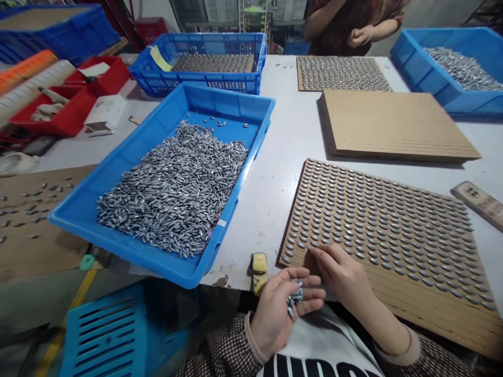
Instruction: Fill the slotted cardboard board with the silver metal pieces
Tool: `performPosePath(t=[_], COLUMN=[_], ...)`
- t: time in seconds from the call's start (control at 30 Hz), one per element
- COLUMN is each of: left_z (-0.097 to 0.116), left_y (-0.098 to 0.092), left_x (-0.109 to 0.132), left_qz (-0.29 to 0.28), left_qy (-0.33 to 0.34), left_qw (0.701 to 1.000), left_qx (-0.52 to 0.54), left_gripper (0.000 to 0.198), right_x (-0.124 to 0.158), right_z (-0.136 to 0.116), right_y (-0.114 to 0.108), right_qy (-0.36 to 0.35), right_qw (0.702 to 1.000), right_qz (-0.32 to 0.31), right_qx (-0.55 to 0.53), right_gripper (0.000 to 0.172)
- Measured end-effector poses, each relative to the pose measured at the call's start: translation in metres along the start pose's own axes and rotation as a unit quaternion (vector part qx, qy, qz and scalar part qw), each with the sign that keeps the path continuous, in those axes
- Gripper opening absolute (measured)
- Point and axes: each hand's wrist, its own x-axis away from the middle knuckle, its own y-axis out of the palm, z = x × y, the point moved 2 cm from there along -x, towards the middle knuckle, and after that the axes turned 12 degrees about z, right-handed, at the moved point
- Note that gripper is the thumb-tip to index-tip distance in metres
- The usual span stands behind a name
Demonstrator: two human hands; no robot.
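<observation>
My left hand (281, 309) is turned palm up near the table's front edge, its fingers curled around several small silvery spindle-shaped metal pieces (294, 297). To its right, my right hand (346, 275) is at the left front part of a cardboard sheet (396, 293), thumb and fingertips pinched together. What lies between those fingertips is hidden. Rows of the same metal pieces (373, 220) cover most of the sheet, while its front strip shows bare cardboard. A blue tray (220, 97) left of my hands holds a large heap of loose metal pieces (173, 188).
A cardboard stack (396, 123) stands behind the sheet, with another filled sheet (341, 73) beyond. A blue bin (428, 78) and a wooden block (479, 201) are at right. Blue crate (200, 81) and red bins (74, 112) are back left. Across the table is another person (353, 26).
</observation>
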Motion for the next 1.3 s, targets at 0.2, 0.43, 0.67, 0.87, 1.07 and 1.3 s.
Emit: performPosePath(t=[0.2, 0.43, 0.67, 0.87, 1.07, 1.3], left_z=[0.003, 0.005, 0.007, 0.004, -0.001, 0.0], left_y=[0.001, 0.004, 0.003, -0.002, -0.004, -0.005], left_x=[0.002, 0.002, 0.003, -0.003, -0.009, -0.008], left_qz=[-0.005, -0.034, -0.046, -0.017, -0.017, -0.011], left_qy=[0.004, 0.025, 0.011, 0.06, 0.052, 0.026], left_qw=[1.0, 0.998, 0.998, 0.997, 0.991, 0.993], left_qx=[-0.005, -0.04, -0.043, -0.056, -0.12, -0.118], left_gripper=[0.026, 0.038, 0.042, 0.024, 0.035, 0.029], right_x=[-0.009, -0.028, -0.024, -0.02, -0.016, -0.003], right_z=[-0.007, -0.04, -0.042, -0.037, -0.042, -0.048], right_y=[-0.015, -0.043, -0.036, -0.039, -0.037, -0.035], right_qy=[0.065, 0.04, 0.072, 0.145, 0.163, 0.057], right_qw=[0.993, 0.965, 0.955, 0.934, 0.924, 0.973], right_qz=[0.01, -0.132, -0.114, -0.069, -0.048, 0.003], right_qx=[-0.099, -0.221, -0.265, -0.319, -0.343, -0.225], right_gripper=[0.022, 0.031, 0.018, 0.014, 0.016, 0.042])
